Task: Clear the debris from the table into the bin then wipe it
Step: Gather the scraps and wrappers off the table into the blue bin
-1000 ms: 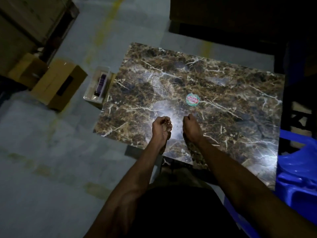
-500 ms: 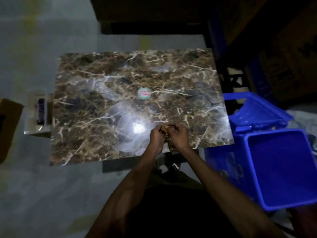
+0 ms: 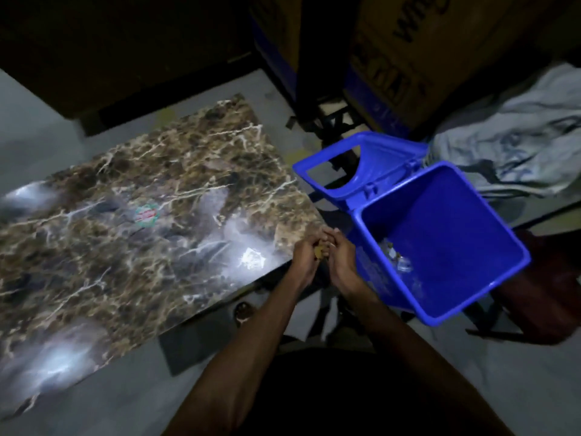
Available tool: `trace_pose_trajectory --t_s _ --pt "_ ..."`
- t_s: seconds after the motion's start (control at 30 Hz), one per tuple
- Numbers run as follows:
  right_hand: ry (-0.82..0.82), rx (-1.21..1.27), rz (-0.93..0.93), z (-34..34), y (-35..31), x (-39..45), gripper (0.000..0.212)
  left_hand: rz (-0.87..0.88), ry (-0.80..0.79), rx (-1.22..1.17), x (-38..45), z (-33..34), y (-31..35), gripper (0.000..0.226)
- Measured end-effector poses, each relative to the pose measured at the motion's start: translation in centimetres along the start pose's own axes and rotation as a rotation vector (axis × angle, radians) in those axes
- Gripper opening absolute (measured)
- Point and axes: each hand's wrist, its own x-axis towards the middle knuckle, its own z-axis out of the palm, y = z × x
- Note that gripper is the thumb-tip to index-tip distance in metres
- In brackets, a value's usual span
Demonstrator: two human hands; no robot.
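- You have one brown marble-patterned rectangular table in front of you, with one round green-and-red sticker near the middle of its top.
- One blue plastic bin stands just beside the table's right edge, its one hinged lid swung open toward the far side; a few small pale scraps lie at its bottom, too blurred to count.
- One crumpled grey cloth lies on the floor beyond the bin, and cardboard boxes are stacked behind it.
- Both your hands are cupped together over the table's near right corner, just short of the bin's rim.
- Your left hand curls its fingers round a small tan clump of debris.
- Your right hand closes against it from the other side, fingers curled over the same clump.
- Half a second ago your joined hands were above the table's near edge; they have since carried the debris rightward to the corner, and your view has swung so the bin's inside now shows.
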Motion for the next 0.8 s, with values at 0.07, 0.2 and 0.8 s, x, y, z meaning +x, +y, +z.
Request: trace_pose_trajectory --t_s 0.07,0.2,0.8 --pt "0.023 0.08 0.046 -3.1 -2.4 1.4 0.023 -0.024 0.008 0.023 0.9 5.0 -2.2 0.027" --pt "0.095 0.295 0.1 -10.2 -7.5 5.5 0.028 -0.071 0.04 0.049 4.6 13.9 -6.7 0.026" --pt "0.008 0.344 0.264 -25.9 -12.2 7.3 0.07 -0.131 0.02 0.003 2.3 24.4 -16.4 0.03"
